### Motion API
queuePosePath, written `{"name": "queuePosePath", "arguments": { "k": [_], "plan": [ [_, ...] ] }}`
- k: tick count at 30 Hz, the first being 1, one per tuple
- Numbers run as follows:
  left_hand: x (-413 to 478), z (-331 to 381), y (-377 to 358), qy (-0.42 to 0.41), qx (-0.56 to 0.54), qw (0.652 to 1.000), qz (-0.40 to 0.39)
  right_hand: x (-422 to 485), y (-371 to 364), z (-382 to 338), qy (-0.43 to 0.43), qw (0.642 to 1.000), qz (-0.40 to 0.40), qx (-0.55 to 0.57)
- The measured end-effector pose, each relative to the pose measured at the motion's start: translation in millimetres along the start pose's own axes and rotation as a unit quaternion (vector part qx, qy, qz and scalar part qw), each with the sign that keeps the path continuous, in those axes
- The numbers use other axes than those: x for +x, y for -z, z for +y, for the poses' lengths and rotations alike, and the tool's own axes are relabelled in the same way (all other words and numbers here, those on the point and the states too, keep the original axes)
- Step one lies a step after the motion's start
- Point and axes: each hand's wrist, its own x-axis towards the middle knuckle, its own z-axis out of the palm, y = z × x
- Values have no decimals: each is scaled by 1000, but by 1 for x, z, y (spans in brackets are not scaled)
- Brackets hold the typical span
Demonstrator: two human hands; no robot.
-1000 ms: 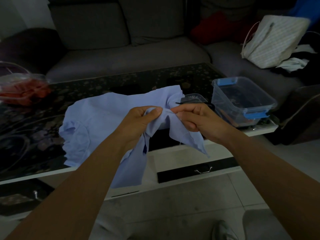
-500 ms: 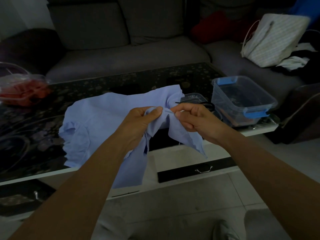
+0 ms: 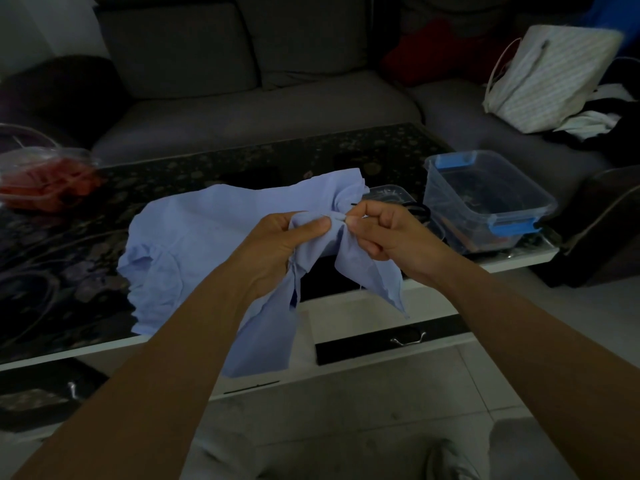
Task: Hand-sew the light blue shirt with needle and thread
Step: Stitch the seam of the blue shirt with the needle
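The light blue shirt [image 3: 207, 237] lies half on the dark table, with one part lifted off the front edge and hanging down. My left hand [image 3: 280, 244] grips a raised fold of that cloth between thumb and fingers. Right beside it, my right hand [image 3: 388, 233] has its fingers curled and pinches a thin needle [image 3: 337, 217] whose tip lies at the fold. The thread is too fine to make out in the dim light.
The dark patterned table [image 3: 173, 181] has a white front edge and a drawer [image 3: 398, 341]. On its right stand a clear box with blue clips [image 3: 485, 199], a smaller clear lid [image 3: 388, 194] and black scissors [image 3: 417, 209]. A clear pack with red contents [image 3: 45, 181] sits at left. A grey sofa [image 3: 259, 109] lies behind.
My right hand has shifted slightly and its fingertips now pinch the needle at the fold. The left hand keeps its grip on the cloth in the same place.
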Motion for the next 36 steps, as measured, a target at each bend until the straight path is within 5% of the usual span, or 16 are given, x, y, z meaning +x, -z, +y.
{"name": "queuePosePath", "arguments": {
  "k": [19,26,36],
  "plan": [
    [2,-5,-6,29,-25,999,10,3,-8,6,29,997,-14,-65],
    [2,-5,-9,16,22,999,42,6,-6,8,182,945,98,-253],
    [1,-8,-14,22,87,987,132,-1,-32,-6,307,909,59,-276]
  ]
}}
